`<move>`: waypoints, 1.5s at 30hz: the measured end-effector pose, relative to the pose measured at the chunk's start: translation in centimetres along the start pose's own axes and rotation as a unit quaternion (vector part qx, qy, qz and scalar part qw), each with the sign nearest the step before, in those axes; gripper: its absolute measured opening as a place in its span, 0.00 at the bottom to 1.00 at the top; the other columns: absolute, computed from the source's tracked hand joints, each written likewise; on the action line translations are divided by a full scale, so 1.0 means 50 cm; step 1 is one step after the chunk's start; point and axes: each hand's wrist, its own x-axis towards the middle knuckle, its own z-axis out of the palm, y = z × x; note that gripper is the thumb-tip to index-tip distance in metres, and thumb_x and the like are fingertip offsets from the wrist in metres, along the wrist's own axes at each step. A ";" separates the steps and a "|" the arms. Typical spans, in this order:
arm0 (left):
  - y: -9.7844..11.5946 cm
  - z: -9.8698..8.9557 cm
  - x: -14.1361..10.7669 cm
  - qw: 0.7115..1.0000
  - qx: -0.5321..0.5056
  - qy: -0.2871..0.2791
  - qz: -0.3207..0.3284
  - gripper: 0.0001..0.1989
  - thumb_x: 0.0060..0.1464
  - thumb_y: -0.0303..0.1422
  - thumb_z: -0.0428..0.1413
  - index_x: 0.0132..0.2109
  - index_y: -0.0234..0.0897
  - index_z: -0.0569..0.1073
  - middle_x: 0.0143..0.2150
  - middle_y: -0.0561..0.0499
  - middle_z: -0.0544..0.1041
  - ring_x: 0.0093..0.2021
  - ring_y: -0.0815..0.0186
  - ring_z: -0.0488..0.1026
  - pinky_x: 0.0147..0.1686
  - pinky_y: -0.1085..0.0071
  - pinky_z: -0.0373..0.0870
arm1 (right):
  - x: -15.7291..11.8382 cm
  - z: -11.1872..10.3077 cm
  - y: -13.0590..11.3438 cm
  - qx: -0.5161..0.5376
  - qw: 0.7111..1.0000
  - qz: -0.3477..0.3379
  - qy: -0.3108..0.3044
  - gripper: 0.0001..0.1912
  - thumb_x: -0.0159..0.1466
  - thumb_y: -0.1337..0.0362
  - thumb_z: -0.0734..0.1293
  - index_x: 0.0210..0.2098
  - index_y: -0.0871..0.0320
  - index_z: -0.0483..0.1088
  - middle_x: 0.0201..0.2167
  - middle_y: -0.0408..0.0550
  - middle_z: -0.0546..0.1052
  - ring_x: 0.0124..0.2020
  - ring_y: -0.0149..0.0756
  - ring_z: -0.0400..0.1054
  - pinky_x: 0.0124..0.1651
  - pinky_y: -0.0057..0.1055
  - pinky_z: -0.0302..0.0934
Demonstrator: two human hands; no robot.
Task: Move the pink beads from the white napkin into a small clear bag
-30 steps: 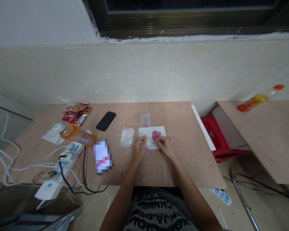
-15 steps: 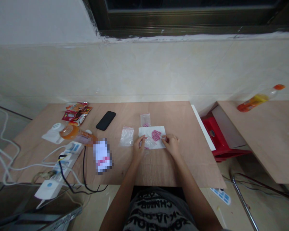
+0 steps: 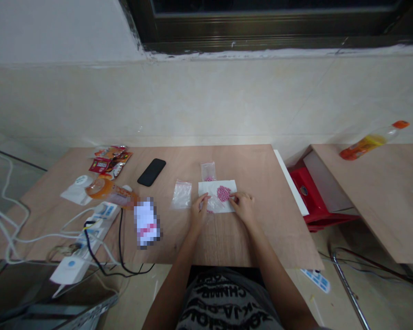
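Note:
Pink beads lie in a small pile on a white sheet of paper in front of me. My left hand is closed on a clear plastic bag at the sheet's left side, with some pink beads in it near the fingers. At the right edge of the pile, my right hand has its thumb and fingertips pinched together; whether a bead is between them is too small to see. Beyond the sheet lies a zip bag with pink beads at its bottom. Another clear bag lies left of my left hand.
On the left of the table are a black phone, a blurred-out phone-like item, snack packets, an orange bottle and a power strip with cables. A drink bottle lies on the right table.
My right hand has shifted slightly left, its fingertips now at the edge of the bead pile. My left hand and the bag stay nearly where they were.

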 end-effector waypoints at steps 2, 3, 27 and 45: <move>-0.002 0.001 0.001 1.000 -0.001 0.000 0.000 0.21 0.61 0.43 0.50 0.51 0.34 0.75 0.47 0.41 0.80 0.50 0.57 0.76 0.55 0.57 0.69 | 0.000 0.001 0.000 -0.003 1.000 0.000 0.000 0.11 0.65 0.58 0.63 0.41 0.52 0.76 0.32 0.45 0.76 0.40 0.38 0.65 0.43 0.34 0.44; -0.004 0.001 0.001 1.000 -0.002 0.000 0.000 0.21 0.60 0.44 0.50 0.51 0.34 0.75 0.47 0.41 0.80 0.50 0.57 0.76 0.54 0.58 0.69 | 0.000 0.002 -0.001 -0.005 1.000 0.000 -0.002 0.11 0.65 0.58 0.63 0.41 0.52 0.76 0.32 0.45 0.76 0.40 0.38 0.65 0.43 0.34 0.44; -0.004 0.001 -0.001 1.000 -0.005 0.004 -0.004 0.20 0.62 0.43 0.49 0.50 0.34 0.76 0.47 0.42 0.80 0.51 0.59 0.75 0.55 0.59 0.68 | -0.006 -0.008 -0.013 0.006 1.000 0.010 -0.008 0.13 0.66 0.55 0.62 0.40 0.51 0.77 0.31 0.45 0.77 0.40 0.39 0.66 0.42 0.34 0.45; 0.009 0.000 -0.004 1.000 -0.018 0.004 -0.005 0.20 0.61 0.43 0.50 0.50 0.34 0.76 0.46 0.42 0.80 0.49 0.60 0.76 0.54 0.61 0.70 | -0.012 -0.007 -0.060 0.057 0.994 -0.056 -0.071 0.13 0.67 0.56 0.61 0.39 0.51 0.76 0.37 0.46 0.79 0.39 0.39 0.69 0.46 0.36 0.51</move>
